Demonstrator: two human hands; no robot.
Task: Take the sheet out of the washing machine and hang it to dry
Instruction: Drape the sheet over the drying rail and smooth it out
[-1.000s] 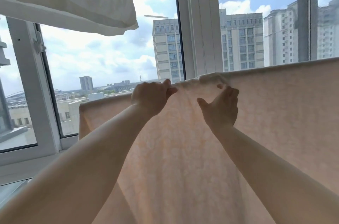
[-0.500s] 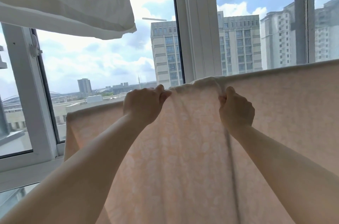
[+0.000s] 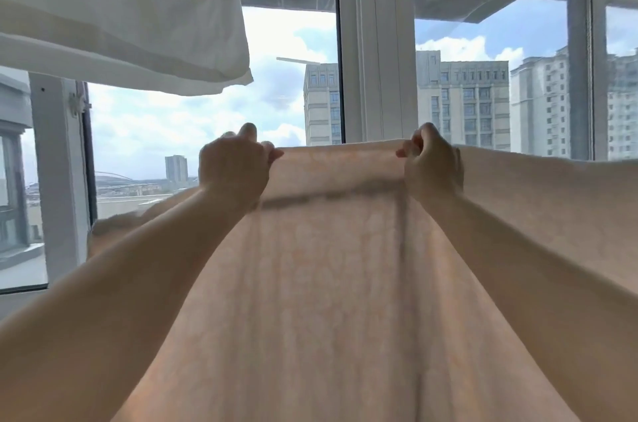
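A pale peach patterned sheet (image 3: 331, 283) hangs in front of me and fills the lower middle and right of the view. Its top edge runs level across the window. My left hand (image 3: 233, 169) grips that top edge with curled fingers. My right hand (image 3: 431, 166) grips the same edge further right. The stretch of sheet between my hands is pulled flat and taut. A darker band runs across the sheet just below the top edge. Whatever the sheet hangs over is hidden by the cloth.
White bedding (image 3: 121, 10) hangs overhead at the upper left. A white window frame (image 3: 376, 41) stands straight behind the sheet, with tall buildings (image 3: 462, 104) beyond the glass. A window post (image 3: 58, 180) rises at the left.
My right hand went from open beside the sheet to gripping its top edge. Both hands have moved apart along the edge, and the bunched cloth between them is now stretched flat.
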